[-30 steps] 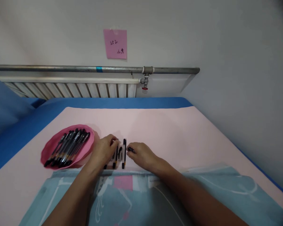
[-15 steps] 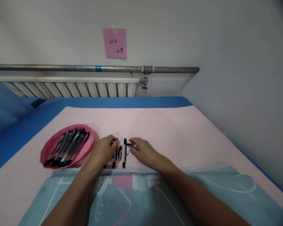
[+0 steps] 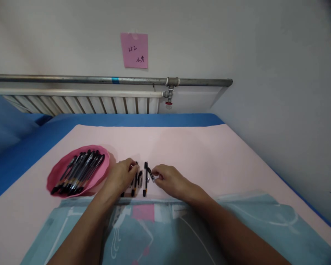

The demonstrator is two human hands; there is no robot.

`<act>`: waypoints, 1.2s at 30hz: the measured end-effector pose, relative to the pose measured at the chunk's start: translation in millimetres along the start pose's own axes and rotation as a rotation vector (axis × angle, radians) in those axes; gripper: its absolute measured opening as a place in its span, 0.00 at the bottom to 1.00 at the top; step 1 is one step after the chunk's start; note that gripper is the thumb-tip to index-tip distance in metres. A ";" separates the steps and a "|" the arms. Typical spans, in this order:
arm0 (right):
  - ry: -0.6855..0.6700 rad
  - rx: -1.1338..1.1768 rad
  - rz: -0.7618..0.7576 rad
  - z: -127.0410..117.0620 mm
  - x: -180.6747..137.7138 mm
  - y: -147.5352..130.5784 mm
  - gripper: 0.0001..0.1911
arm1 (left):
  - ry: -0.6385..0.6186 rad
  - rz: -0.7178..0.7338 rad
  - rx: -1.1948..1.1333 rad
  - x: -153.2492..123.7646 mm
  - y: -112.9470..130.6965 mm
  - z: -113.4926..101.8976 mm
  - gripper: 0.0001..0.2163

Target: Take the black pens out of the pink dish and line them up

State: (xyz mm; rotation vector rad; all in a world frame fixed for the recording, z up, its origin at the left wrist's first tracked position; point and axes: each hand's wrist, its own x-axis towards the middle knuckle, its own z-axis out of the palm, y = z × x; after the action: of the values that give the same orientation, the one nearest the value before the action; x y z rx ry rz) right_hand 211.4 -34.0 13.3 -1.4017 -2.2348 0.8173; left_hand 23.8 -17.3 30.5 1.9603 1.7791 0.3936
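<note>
My left hand (image 3: 124, 174) is closed, its fingertips curled over the upper end of a black capped pen (image 3: 134, 188) lying on the pink surface. Just right of that pen lies a loose black pen cap (image 3: 139, 178). A second pen (image 3: 145, 179) lies lengthwise between my hands, with a tiny shiny piece (image 3: 148, 180) beside it. My right hand (image 3: 169, 180) has curled fingers, thumb and forefinger at a small black-and-clear cap (image 3: 151, 174) that slants against this pen. Other pens under my left hand are partly hidden.
A pink scalloped basket (image 3: 108, 162) at the left holds several black pens (image 3: 79, 171). Blue patterned cloth (image 3: 251, 221) covers the near side of the pink surface (image 3: 198, 147). Behind stand a white radiator (image 3: 105, 105) and a metal pipe (image 3: 79, 80) along the wall.
My right hand has drawn slightly down and to the right. The small cap at its fingertips has turned from nearly level to slanting down beside the pen. My left hand stays in place.
</note>
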 end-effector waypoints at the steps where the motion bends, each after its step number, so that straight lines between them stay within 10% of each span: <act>1: 0.004 -0.007 -0.007 1.2 0.6 0.5 0.10 | 0.000 0.004 0.000 0.1 -0.4 0.3 0.13; 24: 0.077 -0.130 -0.098 13.1 7.1 8.9 0.11 | -0.003 0.008 0.029 2.5 -1.2 -0.5 0.13; 36: 0.156 -0.019 -0.052 13.1 9.0 12.5 0.10 | 0.514 -0.287 0.082 3.0 -64.1 -64.1 0.14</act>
State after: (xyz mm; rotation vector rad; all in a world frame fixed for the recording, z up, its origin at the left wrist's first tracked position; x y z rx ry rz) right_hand 208.3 -25.2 -4.7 -1.3603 -2.1558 0.6476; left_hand -62.9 -1.5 52.0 1.7167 2.3887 0.7886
